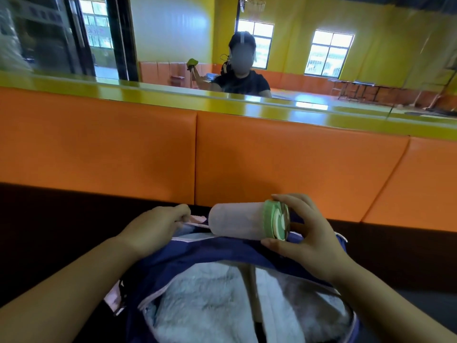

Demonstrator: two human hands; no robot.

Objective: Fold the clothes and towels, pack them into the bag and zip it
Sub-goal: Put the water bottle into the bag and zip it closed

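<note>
While left hand (158, 224) pinches the blue bag (217, 253) opening edge at lower center, right hand (304, 233) fingers wrap the green lid of a frosted bottle (237, 220) lying sideways over it; grey towel (205, 300) inside.

Bag (197, 251) smooth navy fabric; towel (197, 305) fluffy; bottle (237, 221) frosted matt plastic; bench back (272, 157) glossy vinyl

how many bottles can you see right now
1. The bottle lies on its side over the far edge of the blue bag, its green lid gripped by the right hand. Others could be hidden inside the bag under the towels.
</note>
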